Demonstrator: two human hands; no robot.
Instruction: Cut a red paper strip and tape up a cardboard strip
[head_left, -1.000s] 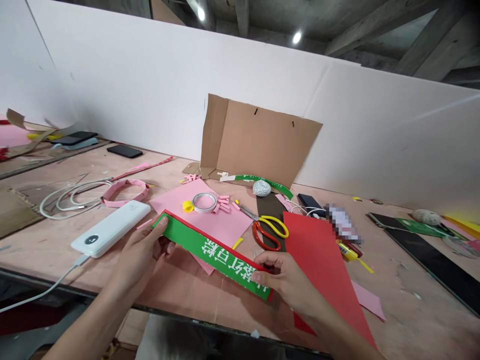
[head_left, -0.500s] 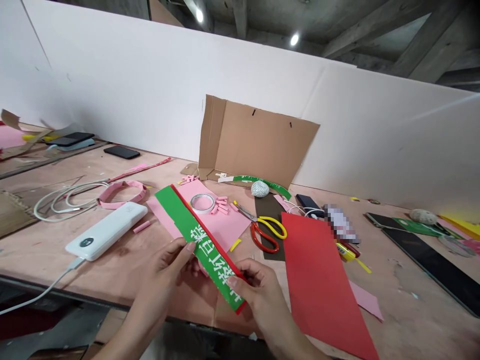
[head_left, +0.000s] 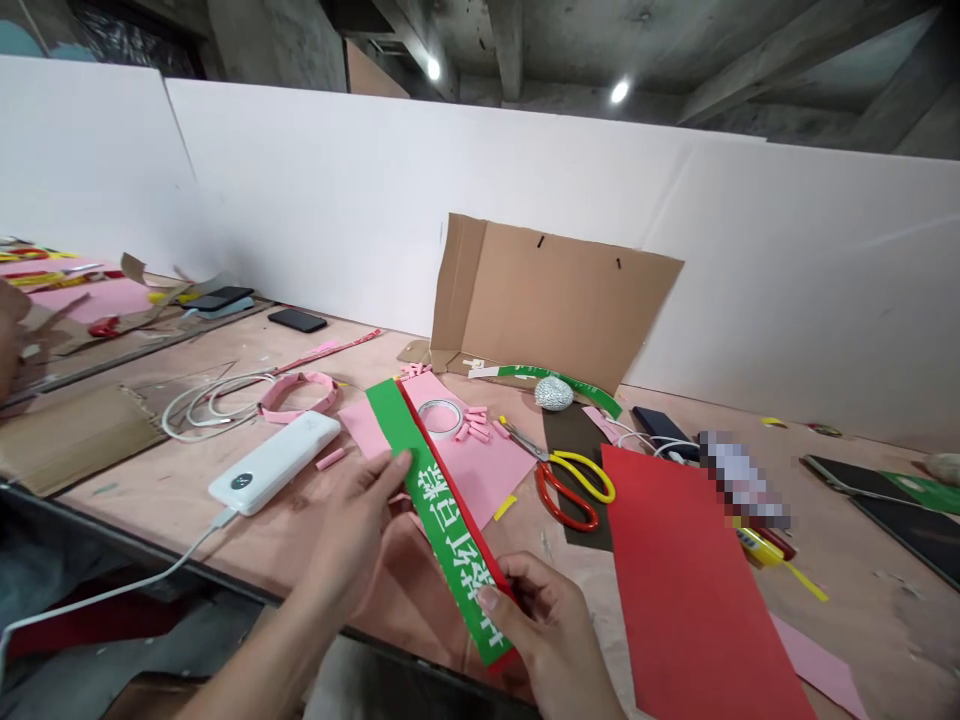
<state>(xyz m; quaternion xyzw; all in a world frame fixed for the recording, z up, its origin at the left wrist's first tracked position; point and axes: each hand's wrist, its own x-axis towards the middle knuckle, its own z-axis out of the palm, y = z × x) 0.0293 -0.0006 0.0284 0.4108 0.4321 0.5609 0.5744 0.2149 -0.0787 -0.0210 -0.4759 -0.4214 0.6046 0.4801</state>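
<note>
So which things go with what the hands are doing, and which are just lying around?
Belong:
red-edged green strip with white characters, in the left hand and right hand
probably the red paper sheet, a similar red
perhaps the scissors and tape roll

Seem lying about:
white power bank
black phone farther back

My bare left forearm (head_left: 262, 640) slants up and inward; my left grip (head_left: 360, 515) pinches, thumb (head_left: 394, 475) uppermost. My right grip (head_left: 547, 610) sits lower, pinching too, its thumb over bent fingers (head_left: 536, 570).
</note>
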